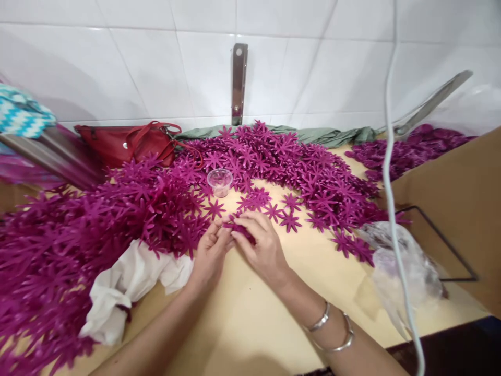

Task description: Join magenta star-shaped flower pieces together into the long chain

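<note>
In the head view, left hand and right hand pinch a magenta flower between nearly closed fingertips above the tabletop, probably steadying it; loose flowers (more heaped behind) and a clear plastic cup sit near, presumably for easy reach.

A: What is hidden?
B: The purple piece between the left hand and the right hand is mostly covered; its shape I cannot tell.
A: And the clear cup?
B: Its content is too small to tell; the red bag is partly hidden behind purple flowers; the cardboard box is cut by the right edge; the white cord by top and bottom.
</note>
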Tool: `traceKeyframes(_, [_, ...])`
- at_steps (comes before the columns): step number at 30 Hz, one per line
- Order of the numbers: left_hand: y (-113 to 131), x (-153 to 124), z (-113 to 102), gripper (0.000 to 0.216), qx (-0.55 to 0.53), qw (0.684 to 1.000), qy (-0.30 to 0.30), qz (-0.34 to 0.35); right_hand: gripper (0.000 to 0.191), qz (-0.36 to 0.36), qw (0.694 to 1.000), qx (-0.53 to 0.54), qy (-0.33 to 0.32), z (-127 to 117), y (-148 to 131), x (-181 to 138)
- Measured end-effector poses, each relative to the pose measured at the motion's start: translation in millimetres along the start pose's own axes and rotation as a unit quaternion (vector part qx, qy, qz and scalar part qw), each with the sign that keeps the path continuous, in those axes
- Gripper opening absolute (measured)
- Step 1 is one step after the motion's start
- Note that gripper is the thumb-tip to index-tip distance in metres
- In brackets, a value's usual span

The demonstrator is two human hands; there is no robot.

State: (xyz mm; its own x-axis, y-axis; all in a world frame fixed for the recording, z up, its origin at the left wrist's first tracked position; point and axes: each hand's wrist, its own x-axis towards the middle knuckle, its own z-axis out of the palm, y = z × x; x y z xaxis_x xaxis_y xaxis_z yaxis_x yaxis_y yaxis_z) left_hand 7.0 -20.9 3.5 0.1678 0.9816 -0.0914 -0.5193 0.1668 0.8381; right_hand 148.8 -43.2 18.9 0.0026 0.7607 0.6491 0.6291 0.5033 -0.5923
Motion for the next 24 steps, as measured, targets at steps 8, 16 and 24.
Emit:
traceKeyframes(8, [-5, 1, 0, 0.028, -0.016, 0.999, -0.05, -0.003, 0.007, 0.085, 0.992, 0.096, 0.02, -7, 6, 1])
traceKeyframes(16, [-3, -1, -1, 0.029, -0.008, 0.999, -0.045, -0.006, 0.008, 0.143, 0.975, 0.171, 0.012, -7, 5, 1])
traceKeyframes(24, [-3, -5, 2, 0.027, -0.019, 0.999, -0.021, 0.016, 0.023, 0.324, 0.823, 0.456, 0.098, -9, 12, 5])
